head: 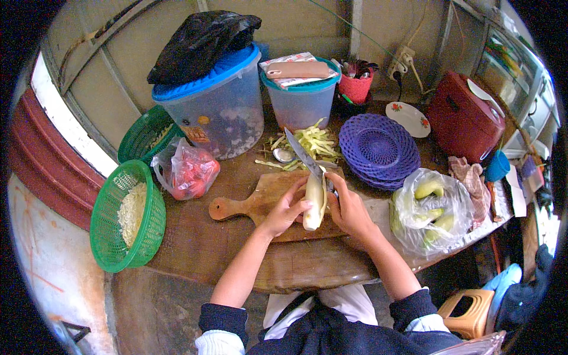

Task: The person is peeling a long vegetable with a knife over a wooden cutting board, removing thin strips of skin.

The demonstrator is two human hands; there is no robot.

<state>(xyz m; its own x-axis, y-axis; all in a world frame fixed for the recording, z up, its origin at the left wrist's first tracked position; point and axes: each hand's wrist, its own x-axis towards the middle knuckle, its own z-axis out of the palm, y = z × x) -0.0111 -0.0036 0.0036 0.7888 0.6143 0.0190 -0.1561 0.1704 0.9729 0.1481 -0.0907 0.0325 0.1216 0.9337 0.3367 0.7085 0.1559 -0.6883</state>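
Note:
My left hand (286, 209) grips a pale, mostly peeled vegetable (314, 208), apparently a cucumber, above a wooden cutting board (255, 199). In my right hand (349, 208) is a knife, its steel blade (303, 153) lying against the vegetable and pointing up and away to the left. A thin strip of peel (324, 199) hangs along the vegetable's right side. My fingers hide the knife's handle. Just past the board lies a heap of pale green peelings (316, 141), with a small metal lid or dish (283, 155) beside it.
At left stand a green plastic basket (155, 217) of white shreds and a bag of red produce (191, 171). Lidded plastic tubs (230, 111) line the back. Purple woven plates (379, 148), a bag of cucumbers (430, 213) and a dark red rice cooker (466, 117) occupy the right.

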